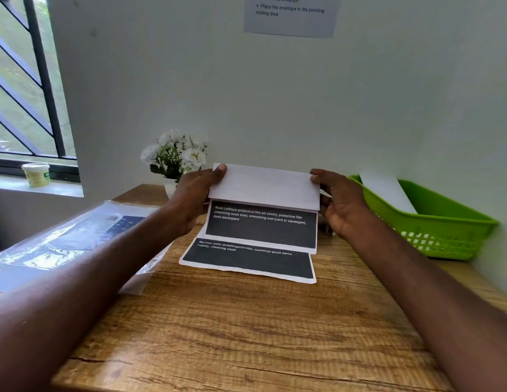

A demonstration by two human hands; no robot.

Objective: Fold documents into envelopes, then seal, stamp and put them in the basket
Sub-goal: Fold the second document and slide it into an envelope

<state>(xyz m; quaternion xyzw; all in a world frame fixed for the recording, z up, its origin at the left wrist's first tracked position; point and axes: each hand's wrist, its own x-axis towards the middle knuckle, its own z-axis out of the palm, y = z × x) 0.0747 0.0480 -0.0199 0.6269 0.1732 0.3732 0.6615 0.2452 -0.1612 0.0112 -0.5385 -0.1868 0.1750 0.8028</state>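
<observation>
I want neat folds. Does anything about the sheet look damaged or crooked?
The document's bottom edge, lying on the table, is ragged and uneven, as if torn rather than cut. Both hands hold its folded-over top.

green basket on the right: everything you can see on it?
The green basket looks like moulded plastic, rectangular, with slotted side walls and a plain rim. It sits upright on the wooden table at its far right edge, close to the wall. A white sheet or envelope leans inside it. Neither hand touches it.
</observation>
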